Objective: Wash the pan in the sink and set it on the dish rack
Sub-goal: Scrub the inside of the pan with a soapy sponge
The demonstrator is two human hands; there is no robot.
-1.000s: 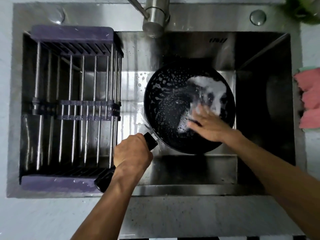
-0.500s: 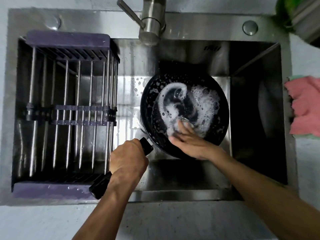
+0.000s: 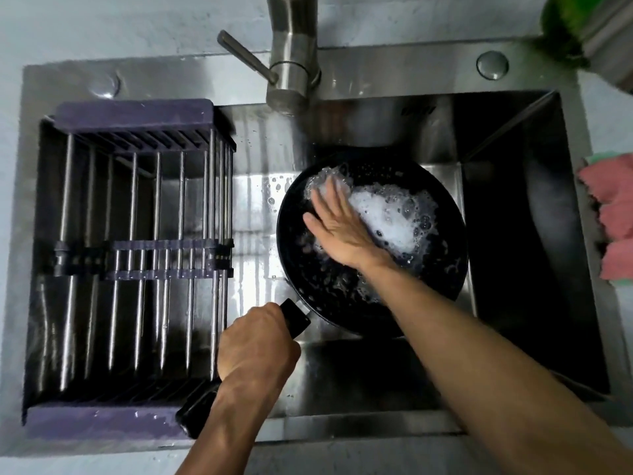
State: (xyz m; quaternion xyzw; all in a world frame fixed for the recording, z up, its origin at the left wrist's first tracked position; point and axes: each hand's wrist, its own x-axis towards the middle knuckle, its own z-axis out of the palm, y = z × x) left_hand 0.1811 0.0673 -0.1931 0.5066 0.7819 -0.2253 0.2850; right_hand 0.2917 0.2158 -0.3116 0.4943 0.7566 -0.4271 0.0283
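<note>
Suds coat the pan [image 3: 445, 269]; right hand [image 3: 337, 226] spread flat inside, left hand [image 3: 257, 347] gripping the handle [image 3: 294, 320]. Risk: soapy handle twisting loose, pan banging the sink [image 3: 513, 166].

A pale grey, mottled stone table [image 3: 102, 32] surrounds the scene on all sides, its surface dull and faintly speckled under soft, dim light that leaves deep shadows toward the right. At the far edge a brushed steel tap with a slanted lever handle [image 3: 293, 60] rises, with a round steel cap [image 3: 492, 65] set in the steel ledge to its right. In the far right corner sits a blurred green object [image 3: 565, 25], and on the table's right edge lies a stack of pink cloths with a green layer [image 3: 613, 217]
</note>
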